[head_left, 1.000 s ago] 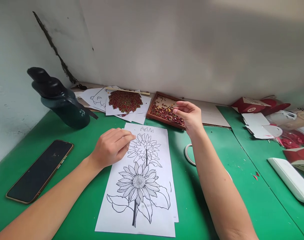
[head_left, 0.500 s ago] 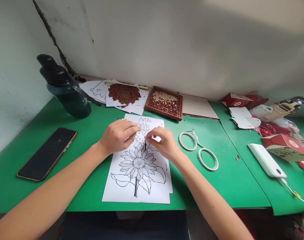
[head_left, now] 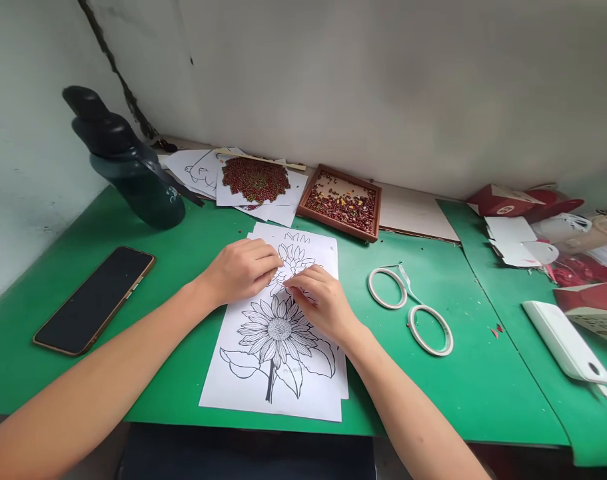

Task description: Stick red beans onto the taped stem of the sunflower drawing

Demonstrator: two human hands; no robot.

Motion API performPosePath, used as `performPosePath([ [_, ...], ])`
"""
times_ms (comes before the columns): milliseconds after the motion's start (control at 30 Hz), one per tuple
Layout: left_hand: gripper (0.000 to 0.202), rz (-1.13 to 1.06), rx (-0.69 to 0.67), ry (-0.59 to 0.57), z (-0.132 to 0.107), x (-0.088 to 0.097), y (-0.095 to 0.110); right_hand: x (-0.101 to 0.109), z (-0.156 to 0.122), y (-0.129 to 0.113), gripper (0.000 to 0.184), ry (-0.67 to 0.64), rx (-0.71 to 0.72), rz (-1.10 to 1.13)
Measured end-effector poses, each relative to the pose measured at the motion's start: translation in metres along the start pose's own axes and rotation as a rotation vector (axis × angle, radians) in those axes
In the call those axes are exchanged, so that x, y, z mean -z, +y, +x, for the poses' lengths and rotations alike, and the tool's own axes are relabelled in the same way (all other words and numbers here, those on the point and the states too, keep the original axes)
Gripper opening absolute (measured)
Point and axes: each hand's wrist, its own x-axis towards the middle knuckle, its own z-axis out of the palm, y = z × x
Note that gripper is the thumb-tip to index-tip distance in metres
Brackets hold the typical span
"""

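Note:
A white sheet with a black line drawing of sunflowers (head_left: 283, 347) lies on the green table (head_left: 193, 247) in front of me. My left hand (head_left: 240, 270) rests on its upper left part, fingers curled and pressing down beside the upper flower. My right hand (head_left: 319, 303) meets it from the right, fingertips pinched at the upper flower's stem; what they hold, if anything, is too small to make out. Behind the sheet stands a wooden tray of red beans (head_left: 344, 203).
A dark bottle (head_left: 128, 167) and a phone (head_left: 96, 300) are at the left. Papers, one covered in beans (head_left: 256, 181), lie at the back. Two tape rings (head_left: 410, 307) sit right of the sheet. A white device (head_left: 566, 340) and red boxes (head_left: 503, 200) are at far right.
My right hand left the bean tray and came down onto the upper flower, next to my left hand. The view pulled back and shifted slightly.

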Motion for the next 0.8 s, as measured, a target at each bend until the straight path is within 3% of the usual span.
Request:
performPosePath([
  [467,0.016,-0.099,0.108,-0.151,-0.004,-0.007,0.0,-0.016,0.004,-0.005,0.026,-0.114,0.036,0.02],
  [800,0.015,-0.114,0.108,-0.153,-0.005,-0.009,-0.002,-0.017,0.004,-0.001,0.025,-0.144,0.014,0.051],
])
